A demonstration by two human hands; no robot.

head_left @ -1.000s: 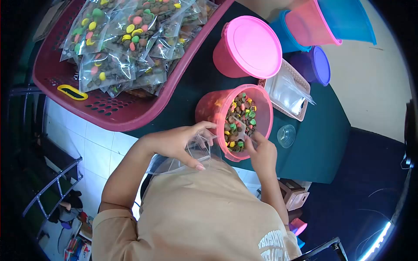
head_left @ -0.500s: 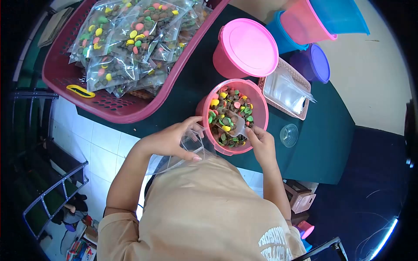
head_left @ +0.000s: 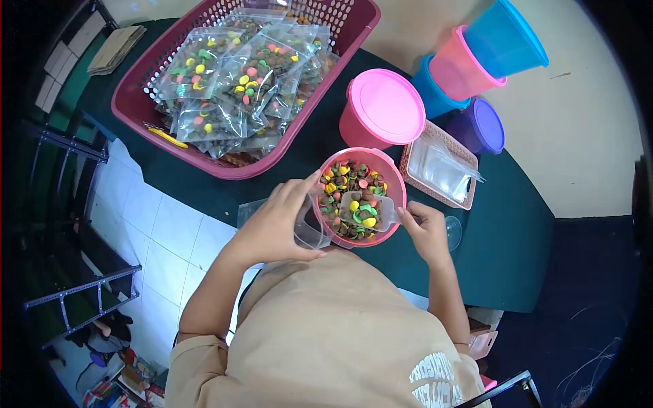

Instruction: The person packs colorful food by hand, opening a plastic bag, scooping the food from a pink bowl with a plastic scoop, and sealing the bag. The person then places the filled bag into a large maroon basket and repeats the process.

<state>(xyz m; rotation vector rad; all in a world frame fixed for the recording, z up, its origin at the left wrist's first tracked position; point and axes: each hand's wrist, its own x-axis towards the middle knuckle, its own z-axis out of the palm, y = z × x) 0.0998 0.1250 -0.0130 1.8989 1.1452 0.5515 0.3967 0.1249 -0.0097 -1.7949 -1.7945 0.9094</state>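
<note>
My left hand (head_left: 272,228) holds a clear plastic bag (head_left: 311,224) by its mouth, thumb and fingers spread to keep it gaping beside the tub. The bag's lower part is partly hidden behind the hand. With its fingers closed on the handle, my right hand (head_left: 427,232) grips a clear plastic scoop (head_left: 388,212). Brown, green and yellow button-shaped pieces fill the scoop, which is level over the pink tub (head_left: 399,185). More such pieces (head_left: 345,178), in brown, yellow, green and coral, lie inside the tub.
A maroon basket (head_left: 272,158) full of filled bags stands at the back left. Behind the open tub are a lidded pink tub (head_left: 386,105), stacked tubs (head_left: 507,41), a purple tub (head_left: 486,126) and a tray (head_left: 466,200) of clear bags. A small clear bowl (head_left: 454,233) sits by my right hand.
The scoop has come up out of the pieces, now loaded and level. My left hand has turned and spread the bag's mouth wider against the tub. The view has shifted.
</note>
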